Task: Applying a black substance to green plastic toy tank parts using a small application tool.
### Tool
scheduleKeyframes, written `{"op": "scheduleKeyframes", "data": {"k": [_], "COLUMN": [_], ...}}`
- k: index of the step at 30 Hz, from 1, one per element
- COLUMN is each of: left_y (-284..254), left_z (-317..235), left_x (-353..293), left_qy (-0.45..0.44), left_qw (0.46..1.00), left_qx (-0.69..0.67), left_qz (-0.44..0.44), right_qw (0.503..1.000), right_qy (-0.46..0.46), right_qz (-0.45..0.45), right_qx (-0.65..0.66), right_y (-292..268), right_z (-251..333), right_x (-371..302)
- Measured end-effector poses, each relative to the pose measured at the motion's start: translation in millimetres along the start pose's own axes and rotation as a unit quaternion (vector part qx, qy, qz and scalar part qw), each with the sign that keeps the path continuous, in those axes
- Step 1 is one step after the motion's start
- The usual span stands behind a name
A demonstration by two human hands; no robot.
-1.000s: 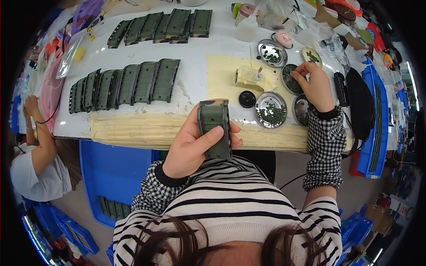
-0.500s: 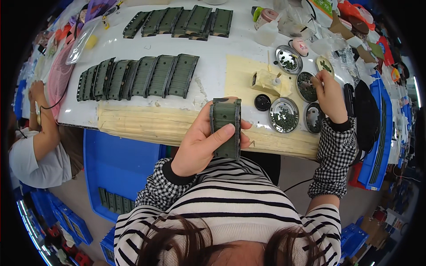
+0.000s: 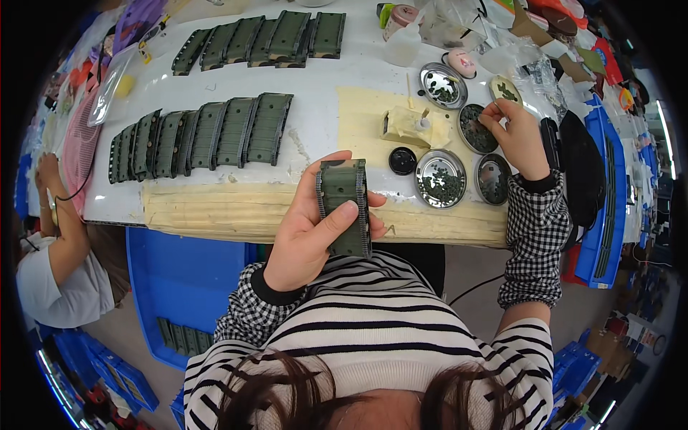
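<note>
My left hand (image 3: 299, 240) grips a dark green, curved plastic piece (image 3: 341, 188) with toothed long edges, held upright above the table's front edge. Its thumb presses on the piece's face, the fingers wrap behind. Over at the right, my right hand (image 3: 523, 140) pinches thumb and forefinger together above a round metal dish (image 3: 461, 129) of small dark green parts. Whatever lies between those fingertips is too small to make out. Beside that dish stand a metal dish (image 3: 418, 179) of green bits, a darker dish (image 3: 479, 179) and a pale lid (image 3: 494, 87) with more bits.
Two rows of similar green pieces (image 3: 269, 129) (image 3: 287, 39) lie on the white table. A tape-wrapped block (image 3: 405, 127) and a small black dish (image 3: 402, 160) sit near the dishes. Blue bins (image 3: 186, 265) flank me. Another person's arm (image 3: 68, 215) rests at the far left.
The whole scene has shifted left in the view as my head turned. My right thumb and forefinger have come together over the same dish; my left hand keeps its hold on the green piece.
</note>
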State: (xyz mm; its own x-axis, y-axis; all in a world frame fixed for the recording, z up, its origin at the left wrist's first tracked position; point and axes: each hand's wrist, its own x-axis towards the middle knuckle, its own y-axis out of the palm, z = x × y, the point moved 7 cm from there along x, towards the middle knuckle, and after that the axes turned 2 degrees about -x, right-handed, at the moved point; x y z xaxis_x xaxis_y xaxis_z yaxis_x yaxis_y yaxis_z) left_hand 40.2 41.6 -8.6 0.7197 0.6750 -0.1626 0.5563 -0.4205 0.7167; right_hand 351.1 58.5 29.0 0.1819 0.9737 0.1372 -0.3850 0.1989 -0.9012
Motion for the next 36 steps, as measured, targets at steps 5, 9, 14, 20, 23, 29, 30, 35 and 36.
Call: {"op": "scheduleKeyframes", "data": {"k": [5, 9, 14, 20, 23, 29, 30, 35, 36], "left_y": [-1, -4, -1, -2, -3, 1, 2, 4, 7], "left_z": [0, -1, 0, -1, -5, -11, -10, 3, 4], "left_x": [-1, -1, 0, -3, -5, -5, -5, 3, 5], "left_qy": [-0.003, 0.0, -0.001, 0.004, 0.025, 0.082, 0.078, 0.045, 0.042], "left_qw": [1.0, 1.0, 1.0, 1.0, 0.999, 0.994, 0.994, 0.988, 0.988], "left_qx": [0.002, 0.015, 0.003, -0.005, 0.014, 0.075, 0.078, 0.145, 0.151], "left_qz": [-0.004, -0.014, -0.01, -0.014, -0.017, -0.015, -0.016, 0.002, 0.01], "right_qw": [0.999, 0.997, 0.997, 0.997, 0.998, 0.997, 0.996, 0.983, 0.975], "right_qy": [-0.007, 0.022, 0.019, -0.042, -0.038, -0.017, -0.013, -0.125, -0.165], "right_qz": [0.04, 0.067, 0.076, 0.065, 0.04, -0.038, -0.048, -0.034, -0.028], "right_qx": [-0.006, -0.019, 0.009, -0.01, 0.002, 0.064, 0.069, 0.133, 0.145], "right_y": [4, 8, 9, 11, 9, -16, -21, -12, -7], "right_z": [0, 0, 1, 8, 9, 19, 31, 132, 149], "right_x": [3, 2, 2, -2, -4, -20, -25, -58, -65]}}
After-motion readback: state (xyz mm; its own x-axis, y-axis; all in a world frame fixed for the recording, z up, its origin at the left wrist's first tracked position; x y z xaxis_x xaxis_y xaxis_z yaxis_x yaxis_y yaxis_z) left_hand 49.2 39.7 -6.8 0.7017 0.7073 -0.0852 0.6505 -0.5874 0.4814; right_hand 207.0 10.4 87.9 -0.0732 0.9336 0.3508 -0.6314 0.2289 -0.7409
